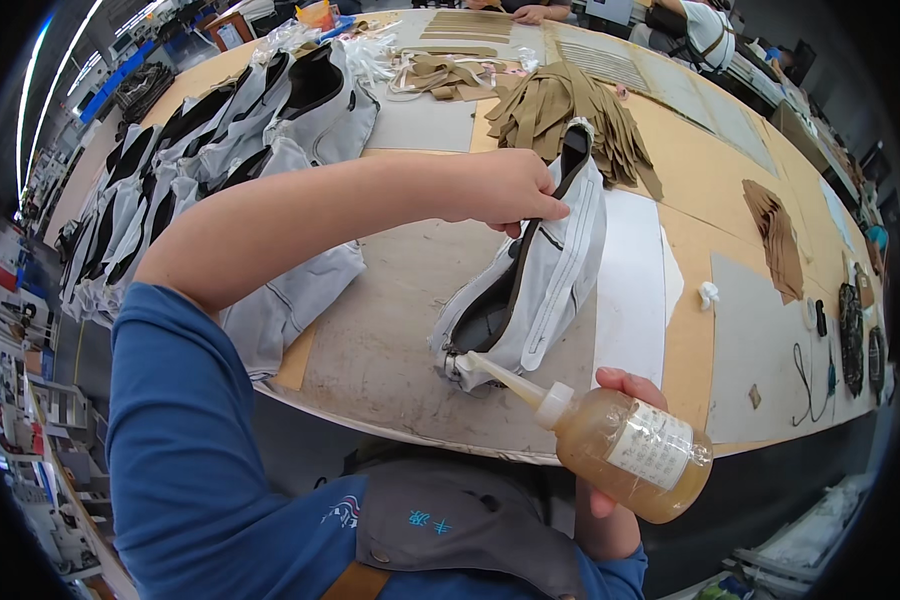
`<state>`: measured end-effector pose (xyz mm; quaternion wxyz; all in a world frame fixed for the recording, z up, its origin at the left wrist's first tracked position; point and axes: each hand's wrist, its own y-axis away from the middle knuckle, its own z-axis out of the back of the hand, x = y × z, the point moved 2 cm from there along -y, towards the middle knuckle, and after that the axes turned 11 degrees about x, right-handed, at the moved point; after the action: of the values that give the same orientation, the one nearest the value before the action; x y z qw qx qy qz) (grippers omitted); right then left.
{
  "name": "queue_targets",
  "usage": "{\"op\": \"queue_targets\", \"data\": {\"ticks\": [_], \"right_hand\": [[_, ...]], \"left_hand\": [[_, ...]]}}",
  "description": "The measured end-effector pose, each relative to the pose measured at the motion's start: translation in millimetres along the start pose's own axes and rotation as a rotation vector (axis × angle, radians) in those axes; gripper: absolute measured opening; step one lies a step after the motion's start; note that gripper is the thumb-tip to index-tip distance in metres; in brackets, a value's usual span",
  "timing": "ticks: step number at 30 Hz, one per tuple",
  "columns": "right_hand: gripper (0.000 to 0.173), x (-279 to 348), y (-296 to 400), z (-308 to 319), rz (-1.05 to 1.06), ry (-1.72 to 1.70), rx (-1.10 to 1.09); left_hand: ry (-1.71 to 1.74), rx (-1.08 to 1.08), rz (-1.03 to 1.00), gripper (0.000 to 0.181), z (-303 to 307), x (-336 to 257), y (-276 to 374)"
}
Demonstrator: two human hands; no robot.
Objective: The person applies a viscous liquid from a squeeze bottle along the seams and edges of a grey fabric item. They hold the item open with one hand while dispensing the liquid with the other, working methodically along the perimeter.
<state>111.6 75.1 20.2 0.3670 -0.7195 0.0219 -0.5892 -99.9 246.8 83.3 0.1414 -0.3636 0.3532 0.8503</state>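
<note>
A pale grey fabric bag piece (562, 292) with a dark lining and stitched seams stands lengthwise on the table before me. My left hand (514, 191) reaches across and pinches the dark-bound edge of its opening, toward the far end. In my right hand (634, 386) is a translucent plastic squeeze bottle (596, 457) of amber liquid, tilted, with a label bearing writing. Its long tapered nozzle points left, and the tip is at the near corner of the piece; whether it touches cannot be made out. The bottle hides much of my right palm.
Similar grey fabric pieces (300, 142) are heaped at left. Tan fabric strips (562, 112) lie in a pile beyond the bag piece, with a white sheet (630, 285) beside it. Brown strips (776, 240) and small tools lie right. Another person's hand (529, 13) rests at the far edge.
</note>
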Motion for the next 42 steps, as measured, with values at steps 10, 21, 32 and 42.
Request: {"op": "queue_targets", "data": {"ticks": [10,21,32,42], "right_hand": [[0.113,0.4,7.1,13.7,0.127,-0.112,-0.201],[0.085,83.1,-30.3,70.0,0.148,-0.801,-0.063],[0.082,160.8,-8.1,95.9,0.359,-0.519,-0.165],[0.103,106.8,-45.1,58.4,-0.058,0.333,0.283]], "left_hand": [[0.134,0.043,-0.003,0.032,-6.0,-7.5,-1.7],[0.081,0.17,-0.074,0.019,-40.5,-44.5,-43.9],[0.088,0.199,-0.102,0.02,-50.3,-58.4,-41.2],[0.013,0.177,-0.041,0.015,-57.9,-65.4,-46.2]]}}
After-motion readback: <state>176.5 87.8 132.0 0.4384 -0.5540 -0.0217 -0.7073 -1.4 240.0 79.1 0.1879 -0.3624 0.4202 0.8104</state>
